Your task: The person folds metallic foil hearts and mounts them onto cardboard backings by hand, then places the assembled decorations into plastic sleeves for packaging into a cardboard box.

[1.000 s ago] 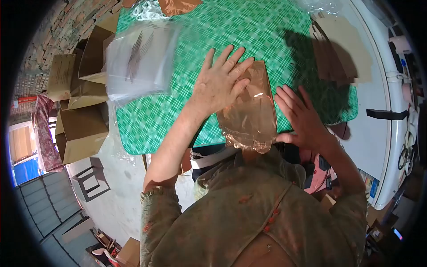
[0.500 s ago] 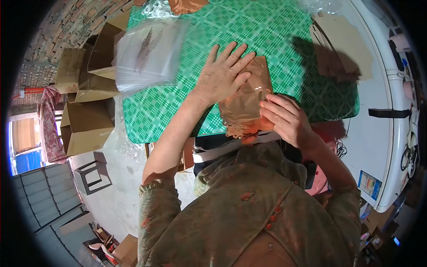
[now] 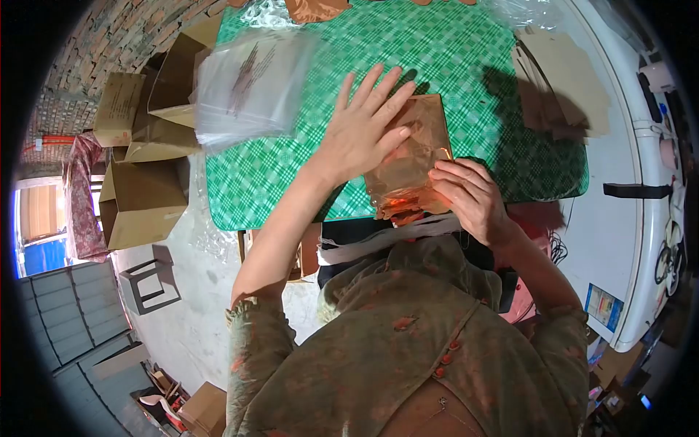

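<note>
A flat, shiny copper-brown packet lies near the front edge of the green checked table, its surface glossy like clear plastic film. The lower end looks uneven and crumpled, and I cannot make out what is inside. My left hand is stretched out with fingers spread, its thumb over the packet's upper left part. At the packet's lower right edge, my right hand has its fingers closed on the film. Left of my left hand sits a fanned stack of clear plastic bags with printed text.
Open cardboard boxes stand left of the table. Brown card sheets lie at the right, beside a white appliance-like surface. Brown pieces and crumpled clear plastic are at the far edge. A grey stool is on the floor.
The view has shifted slightly. My left hand's fingers have moved a little up and left on the packet, and the film's glossy highlights and lower end have changed shape. My right hand stays at the edge.
</note>
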`<state>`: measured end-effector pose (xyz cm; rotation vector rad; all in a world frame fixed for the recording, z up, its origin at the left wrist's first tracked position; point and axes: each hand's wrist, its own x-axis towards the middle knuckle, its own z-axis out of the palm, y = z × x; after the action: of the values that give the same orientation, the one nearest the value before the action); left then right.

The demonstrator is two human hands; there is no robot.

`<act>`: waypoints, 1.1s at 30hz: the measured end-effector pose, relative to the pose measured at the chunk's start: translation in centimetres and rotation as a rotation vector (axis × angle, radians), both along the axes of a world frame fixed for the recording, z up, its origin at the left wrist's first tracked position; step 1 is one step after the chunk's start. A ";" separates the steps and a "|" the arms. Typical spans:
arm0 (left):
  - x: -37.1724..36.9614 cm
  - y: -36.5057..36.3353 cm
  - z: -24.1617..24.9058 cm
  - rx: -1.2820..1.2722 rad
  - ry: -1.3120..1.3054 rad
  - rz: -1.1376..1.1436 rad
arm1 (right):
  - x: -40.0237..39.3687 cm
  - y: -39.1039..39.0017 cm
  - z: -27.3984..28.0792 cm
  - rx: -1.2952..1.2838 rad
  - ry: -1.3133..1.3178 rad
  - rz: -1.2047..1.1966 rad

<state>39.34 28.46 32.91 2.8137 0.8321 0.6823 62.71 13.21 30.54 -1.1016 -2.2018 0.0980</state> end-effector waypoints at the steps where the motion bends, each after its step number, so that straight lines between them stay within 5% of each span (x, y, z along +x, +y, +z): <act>1: -0.9 -0.9 0.7 -0.041 -0.014 -0.007 | 0.0 0.0 0.1 0.001 0.003 0.003; 7: -7.4 -7.3 1.7 -0.333 0.010 -0.104 | -0.2 0.0 -0.1 0.001 0.024 -0.015; 33: -4.1 -11.6 -2.2 -0.243 -0.319 0.132 | -0.5 -0.6 0.2 -0.063 0.100 -0.001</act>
<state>35.23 16.81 30.70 2.3699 0.9690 0.9467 62.24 12.65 30.70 -1.1084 -2.1212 0.2188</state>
